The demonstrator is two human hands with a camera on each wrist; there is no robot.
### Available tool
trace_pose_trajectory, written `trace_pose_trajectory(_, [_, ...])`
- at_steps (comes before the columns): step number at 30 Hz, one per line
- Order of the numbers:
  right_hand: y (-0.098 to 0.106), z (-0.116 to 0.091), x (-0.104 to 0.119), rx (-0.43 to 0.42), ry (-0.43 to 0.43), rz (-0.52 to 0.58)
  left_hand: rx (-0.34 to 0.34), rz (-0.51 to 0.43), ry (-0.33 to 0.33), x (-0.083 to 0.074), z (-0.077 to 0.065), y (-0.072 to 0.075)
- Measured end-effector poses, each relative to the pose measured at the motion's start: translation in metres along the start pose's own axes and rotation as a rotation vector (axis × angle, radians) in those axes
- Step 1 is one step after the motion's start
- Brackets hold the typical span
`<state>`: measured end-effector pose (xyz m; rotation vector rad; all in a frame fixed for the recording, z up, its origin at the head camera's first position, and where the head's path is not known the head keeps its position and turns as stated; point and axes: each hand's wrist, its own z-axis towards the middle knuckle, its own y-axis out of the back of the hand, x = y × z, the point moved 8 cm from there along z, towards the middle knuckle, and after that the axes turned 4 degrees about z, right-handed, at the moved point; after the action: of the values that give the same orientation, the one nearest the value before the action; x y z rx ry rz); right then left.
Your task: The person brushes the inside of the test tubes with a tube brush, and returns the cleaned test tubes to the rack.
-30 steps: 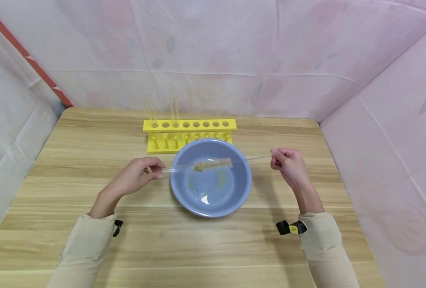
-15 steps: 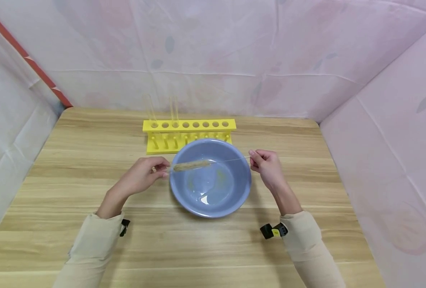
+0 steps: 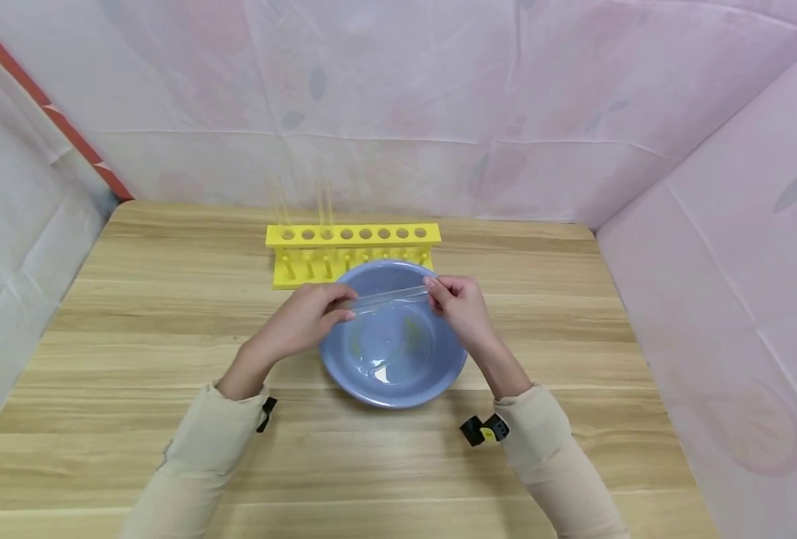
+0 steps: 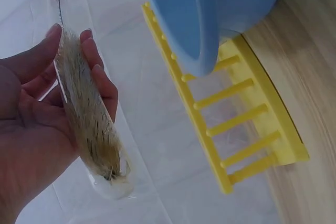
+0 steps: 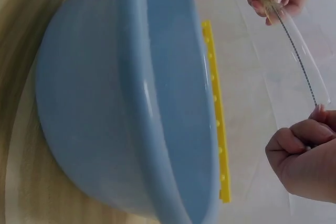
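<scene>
Over the blue basin (image 3: 334, 367), my left hand (image 3: 300, 318) grips a clear glass test tube (image 3: 391, 298) between thumb and fingers. A test tube brush (image 4: 86, 103) sits inside the tube, its tan bristles down by the closed end in the left wrist view. My right hand (image 3: 464, 308) pinches the brush's thin twisted wire handle (image 5: 296, 51) right at the tube's mouth. From the head view the bristles are hidden behind my left hand.
Behind the basin stands a yellow test tube rack (image 3: 354, 236), partly covered by the basin's rim. Two clear test tubes (image 3: 325, 206) stand upright in its left part. The basin holds a little water, and all rests on a wooden table (image 3: 385, 479).
My right hand has moved left, pushing the brush from outside the tube's mouth deep into the tube. My left hand has shifted right with the tube, over the basin's left rim.
</scene>
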<state>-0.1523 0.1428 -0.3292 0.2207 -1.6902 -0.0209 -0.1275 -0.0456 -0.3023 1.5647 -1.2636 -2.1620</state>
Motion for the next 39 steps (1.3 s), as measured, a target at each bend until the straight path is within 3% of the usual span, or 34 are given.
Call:
trace_pose_trajectory(11, [-0.001, -0.001, -0.008, 0.047, -0.052, -0.003, 0.027, -0.013, 0.023, 0.003, 0.0, -0.001])
trace_pose_trajectory(17, [-0.007, -0.002, -0.013, 0.136, -0.069, -0.047, 0.042, -0.007, 0.016, 0.003, -0.001, -0.002])
trace_pose_trajectory(23, [-0.005, -0.003, -0.009, 0.113, 0.04, -0.094, 0.073, -0.017, 0.001, 0.003, -0.002, -0.003])
trace_pose_trajectory(30, [-0.005, -0.016, 0.025, 0.061, 0.332, -0.18, 0.171, -0.105, -0.018, 0.007, -0.005, -0.006])
trace_pose_trajectory(32, [-0.007, -0.02, 0.035, 0.06, 0.382, -0.191, 0.194, -0.138, -0.026, 0.008, -0.006, -0.006])
trace_pose_trajectory(35, [-0.008, -0.023, 0.042, 0.062, 0.384, -0.198, 0.208, -0.151, -0.035, 0.009, -0.008, -0.006])
trace_pose_trajectory(39, [-0.005, -0.017, 0.03, 0.06, 0.283, -0.194, 0.156, -0.087, -0.021, 0.011, -0.008, -0.004])
